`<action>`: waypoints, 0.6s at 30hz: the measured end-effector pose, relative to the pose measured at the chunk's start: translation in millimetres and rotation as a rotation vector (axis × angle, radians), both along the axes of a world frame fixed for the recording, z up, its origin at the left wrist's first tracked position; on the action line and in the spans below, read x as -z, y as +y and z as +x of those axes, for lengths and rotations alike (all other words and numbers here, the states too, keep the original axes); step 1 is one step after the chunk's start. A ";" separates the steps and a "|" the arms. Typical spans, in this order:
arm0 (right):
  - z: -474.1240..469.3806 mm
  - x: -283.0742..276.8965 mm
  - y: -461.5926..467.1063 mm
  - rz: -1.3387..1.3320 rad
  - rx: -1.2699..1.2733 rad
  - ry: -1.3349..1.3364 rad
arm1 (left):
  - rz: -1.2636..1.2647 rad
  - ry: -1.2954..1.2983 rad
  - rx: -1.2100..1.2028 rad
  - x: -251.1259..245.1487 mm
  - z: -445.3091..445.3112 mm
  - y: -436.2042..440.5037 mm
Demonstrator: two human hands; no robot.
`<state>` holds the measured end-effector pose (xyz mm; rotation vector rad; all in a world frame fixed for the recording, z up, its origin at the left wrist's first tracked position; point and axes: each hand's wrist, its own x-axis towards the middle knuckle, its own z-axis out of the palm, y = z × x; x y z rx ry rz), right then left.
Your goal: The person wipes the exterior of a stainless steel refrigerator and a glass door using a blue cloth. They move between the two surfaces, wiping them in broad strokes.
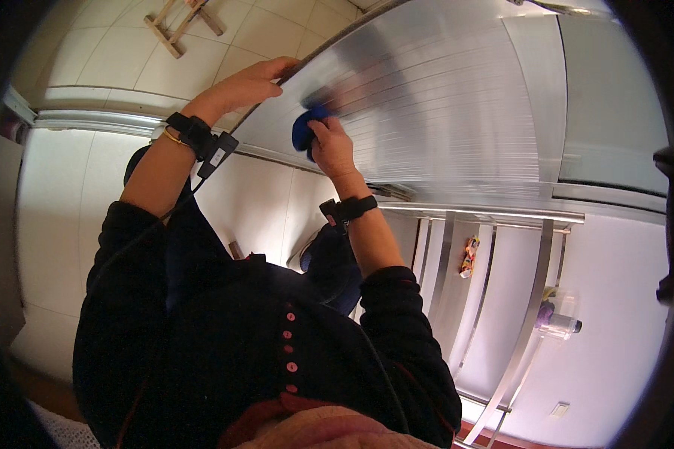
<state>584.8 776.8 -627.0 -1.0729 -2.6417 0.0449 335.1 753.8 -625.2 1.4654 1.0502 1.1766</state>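
My left hand (255, 84) grips the dark edge of a ribbed, silvery door panel (455, 112). Its thumb lies on the near face, and the fingertips are hidden behind the edge. In my right hand (333, 147) is a bunched blue cloth (301, 130), held against or just off the panel's lower left face; contact cannot be told. A blurred reflection of hand and cloth shows on the shiny surface just above. Both wrists wear black straps with small devices, and a cable runs from the left one.
A metal floor track (101, 120) crosses the tiled floor at left. Wooden stool legs (182, 28) stand beyond it. To the right, a stainless steel rack (483, 216) holds a colourful packet (469, 257), near a clear plastic container (559, 322) by the white wall (612, 269).
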 end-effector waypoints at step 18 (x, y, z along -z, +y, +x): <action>40.5 -140.4 -68.1 -1.533 -0.117 1.573 | 0.156 -0.050 0.036 -116.2 92.6 -104.1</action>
